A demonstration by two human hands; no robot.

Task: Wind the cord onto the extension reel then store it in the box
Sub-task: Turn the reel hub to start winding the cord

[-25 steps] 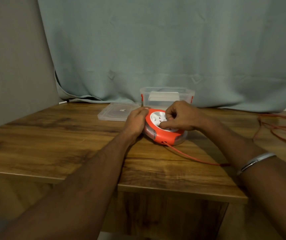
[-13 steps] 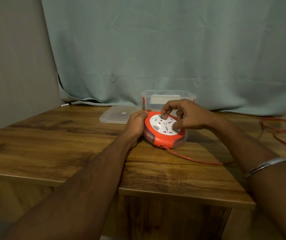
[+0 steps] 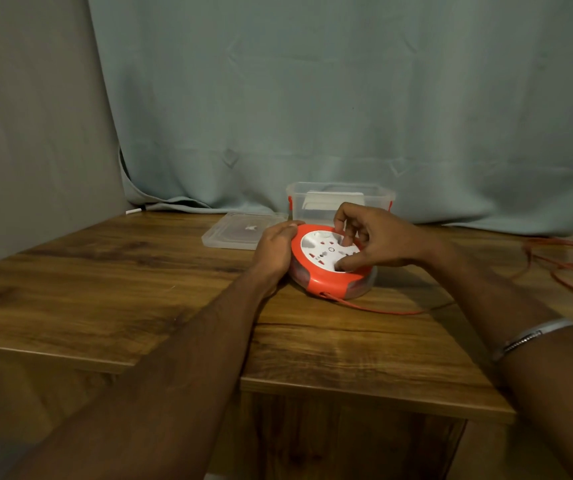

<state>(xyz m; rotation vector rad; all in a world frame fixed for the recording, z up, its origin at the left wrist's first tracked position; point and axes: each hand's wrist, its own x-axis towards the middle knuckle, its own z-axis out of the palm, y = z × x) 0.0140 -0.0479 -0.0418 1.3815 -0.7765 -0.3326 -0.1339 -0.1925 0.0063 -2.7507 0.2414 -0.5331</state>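
A round orange extension reel (image 3: 326, 279) with a white socket face lies flat on the wooden table (image 3: 139, 289). My left hand (image 3: 276, 249) grips its left rim. My right hand (image 3: 376, 239) rests on the white face, fingers and thumb pressed into it. An orange cord (image 3: 382, 309) leaves the reel's front and runs right under my forearm to loose loops (image 3: 569, 268) at the table's right side. Directly behind the reel stands a clear plastic box (image 3: 316, 202), open, with red clips.
The box's clear lid (image 3: 236, 233) lies flat to the left of the box. A pale blue curtain hangs behind the table, and a grey wall is on the left. The table's front edge runs near my forearms.
My right hand has turned around on the reel's white face, fingers shifting from the near side to the far side. The left hand has kept hold of the rim.
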